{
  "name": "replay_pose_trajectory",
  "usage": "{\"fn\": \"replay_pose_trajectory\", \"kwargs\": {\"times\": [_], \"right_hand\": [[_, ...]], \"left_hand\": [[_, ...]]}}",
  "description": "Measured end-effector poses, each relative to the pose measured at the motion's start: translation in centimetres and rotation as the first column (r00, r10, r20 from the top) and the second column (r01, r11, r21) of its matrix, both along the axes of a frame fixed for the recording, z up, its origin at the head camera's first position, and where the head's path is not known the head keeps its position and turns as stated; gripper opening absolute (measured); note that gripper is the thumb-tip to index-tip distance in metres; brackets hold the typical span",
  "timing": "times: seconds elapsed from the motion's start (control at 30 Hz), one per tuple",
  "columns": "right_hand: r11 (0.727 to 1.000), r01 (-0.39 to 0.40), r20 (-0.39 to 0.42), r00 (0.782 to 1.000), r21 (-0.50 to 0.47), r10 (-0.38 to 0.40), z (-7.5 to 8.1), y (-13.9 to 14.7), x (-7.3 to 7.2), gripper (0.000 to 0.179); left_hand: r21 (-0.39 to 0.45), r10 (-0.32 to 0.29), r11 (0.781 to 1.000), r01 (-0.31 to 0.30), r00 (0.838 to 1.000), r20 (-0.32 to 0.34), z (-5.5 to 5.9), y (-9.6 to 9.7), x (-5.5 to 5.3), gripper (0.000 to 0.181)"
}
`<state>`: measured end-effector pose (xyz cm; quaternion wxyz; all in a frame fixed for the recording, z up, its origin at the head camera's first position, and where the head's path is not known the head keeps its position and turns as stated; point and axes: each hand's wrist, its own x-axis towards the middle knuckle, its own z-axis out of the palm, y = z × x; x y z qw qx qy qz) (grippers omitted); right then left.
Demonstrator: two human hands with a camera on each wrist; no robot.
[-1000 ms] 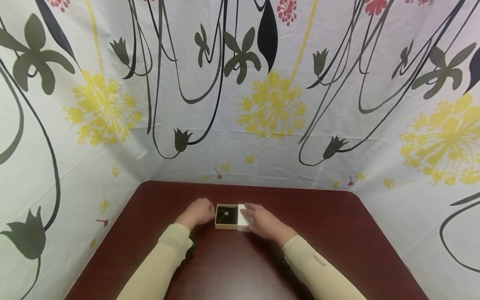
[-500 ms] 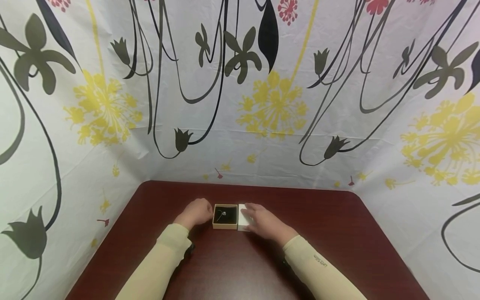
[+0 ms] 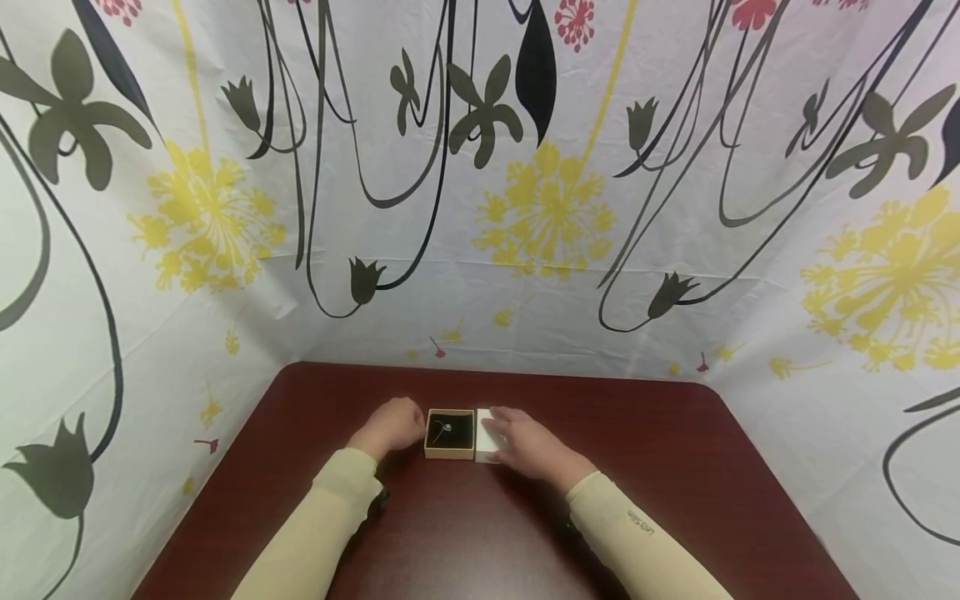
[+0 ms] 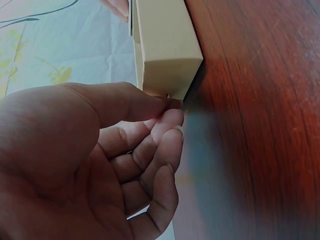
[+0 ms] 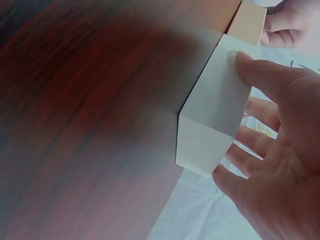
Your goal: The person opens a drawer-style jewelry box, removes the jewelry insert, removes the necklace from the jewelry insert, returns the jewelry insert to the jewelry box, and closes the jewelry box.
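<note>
While the left hand (image 3: 392,423) pinches the tan box (image 4: 167,37) at its end, the right hand (image 3: 527,443) grips the white cover (image 5: 212,97).

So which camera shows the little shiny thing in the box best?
The head view: it looks down into the open box, where the shiny thing lies on dark lining. Both wrist views see the box from outside, so its walls hide the shiny thing.

In the head view's lower centre, the trinket (image 3: 447,427) inside the box (image 3: 450,455) is too small to name, perhaps a pendant; the right hand (image 3: 528,447) hides part of the white cover (image 3: 485,440). Sleeve lettering (image 3: 641,522), lower right, is illegible. The left wrist view's top edge crops the box.
</note>
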<state>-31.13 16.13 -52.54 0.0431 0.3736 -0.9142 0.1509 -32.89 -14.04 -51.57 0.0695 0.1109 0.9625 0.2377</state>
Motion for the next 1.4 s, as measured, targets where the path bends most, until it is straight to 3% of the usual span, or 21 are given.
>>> {"fn": "replay_pose_trajectory", "kwargs": {"times": [1.1, 1.27, 1.4], "right_hand": [[0.998, 0.057, -0.009, 0.998, 0.016, -0.056, -0.2, -0.6, -0.3, 0.062], [0.998, 0.066, 0.013, 0.998, -0.009, -0.066, -0.3, -0.7, -0.3, 0.064], [0.996, 0.085, -0.016, 0.996, -0.013, -0.085, -0.5, -1.0, -0.4, 0.069]], "left_hand": [[0.013, 0.016, 1.0, -0.016, 1.0, 0.018, 0.2, -0.9, 0.4, 0.051], [0.002, 0.023, 1.0, -0.023, 1.0, 0.006, 0.6, -1.2, 0.6, 0.045], [0.004, 0.038, 0.999, -0.039, 0.999, 0.01, 1.3, -1.5, 0.9, 0.032]]}}
